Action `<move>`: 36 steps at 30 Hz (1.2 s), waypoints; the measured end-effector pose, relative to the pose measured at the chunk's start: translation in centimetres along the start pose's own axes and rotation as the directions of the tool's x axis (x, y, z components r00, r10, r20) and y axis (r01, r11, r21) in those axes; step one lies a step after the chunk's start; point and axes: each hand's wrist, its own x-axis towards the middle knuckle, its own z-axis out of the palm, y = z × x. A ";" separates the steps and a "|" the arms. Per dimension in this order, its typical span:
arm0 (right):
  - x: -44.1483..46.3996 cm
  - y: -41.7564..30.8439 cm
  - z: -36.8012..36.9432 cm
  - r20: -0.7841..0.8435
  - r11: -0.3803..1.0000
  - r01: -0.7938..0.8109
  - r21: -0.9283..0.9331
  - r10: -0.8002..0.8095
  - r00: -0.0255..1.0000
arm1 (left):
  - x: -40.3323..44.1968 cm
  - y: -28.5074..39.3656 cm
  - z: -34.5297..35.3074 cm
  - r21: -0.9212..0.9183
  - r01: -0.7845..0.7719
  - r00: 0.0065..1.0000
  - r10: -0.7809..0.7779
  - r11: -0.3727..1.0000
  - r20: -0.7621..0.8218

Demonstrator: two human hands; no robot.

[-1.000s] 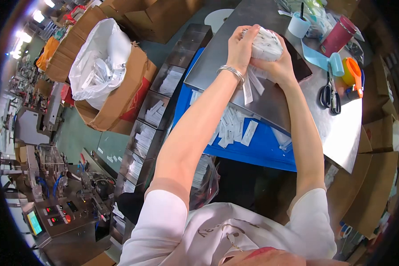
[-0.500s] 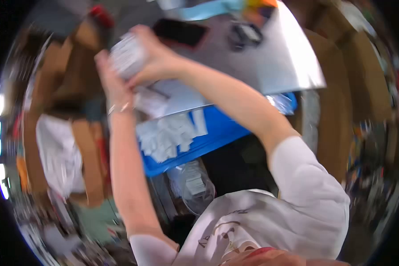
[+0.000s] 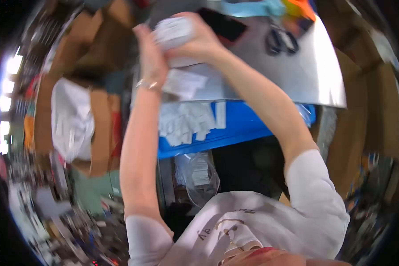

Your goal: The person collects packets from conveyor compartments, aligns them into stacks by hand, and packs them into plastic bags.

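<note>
Head view, some blur. Right hand curled round a bundle of white packets, fingers closed on its right side; the bundle is held above the far left part of the steel desk. Left hand open, fingers nearly straight, just beside the bundle's left; I cannot tell whether my palm touches it. Below my hands, loose white strips near the desk's edge. Nearer me, white packets heaped in a blue tray. Dark phone to the bundle's right, then scissors.
</note>
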 end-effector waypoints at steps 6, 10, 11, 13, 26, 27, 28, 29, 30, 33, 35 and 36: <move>0.2 -0.7 -1.0 -0.016 0.888 -0.179 0.423 0.205 0.979 | 0.6 0.6 0.4 0.031 -0.067 0.998 0.068 0.997 -0.015; 1.1 0.9 -0.8 -0.021 0.809 -0.232 0.540 0.289 0.957 | 0.2 -0.5 -2.1 0.298 0.005 0.986 0.045 0.955 -0.162; 0.6 -1.3 -1.5 -0.051 0.871 -0.248 0.425 0.297 0.954 | -0.7 0.0 -1.5 0.320 0.017 0.977 0.052 0.947 -0.206; 0.8 -0.1 -1.9 0.114 0.907 -0.162 0.388 0.128 0.985 | -1.2 0.4 -2.9 0.436 0.016 0.992 0.042 0.900 -0.123; 0.4 0.3 -1.1 -0.125 0.757 -0.201 0.621 0.349 0.929 | -1.0 -0.8 -2.3 0.670 -0.116 0.955 0.267 0.733 -0.126; 0.4 0.0 -1.3 -0.041 0.757 -0.223 0.614 0.312 0.949 | -1.2 -0.6 -2.6 0.838 -0.171 0.923 0.382 0.517 -0.047; 0.7 1.3 -0.2 -0.112 0.763 -0.269 0.588 0.406 0.907 | -1.4 -0.4 -2.2 0.863 -0.143 0.913 0.401 0.485 -0.074; 0.3 -0.7 -1.2 0.031 0.642 -0.291 0.710 0.384 0.923 | -2.2 0.6 -0.9 0.914 -0.182 0.881 0.473 0.362 -0.012; 0.2 -1.3 -1.4 0.076 0.613 -0.331 0.718 0.403 0.912 | -2.5 1.1 -0.5 0.888 -0.203 0.886 0.463 0.412 -0.013; 0.1 -0.7 -1.4 0.141 0.516 -0.354 0.780 0.406 0.903 | -2.2 0.6 -0.9 0.762 -0.239 0.912 0.408 0.602 -0.035; 0.3 -0.3 -1.7 0.146 0.507 -0.350 0.788 0.397 0.906 | -2.1 0.5 -0.6 0.734 -0.228 0.917 0.395 0.639 -0.059; 0.3 -0.2 -1.9 0.111 0.480 -0.338 0.809 0.439 0.891 | -2.0 0.1 -0.8 0.618 -0.239 0.923 0.373 0.749 -0.094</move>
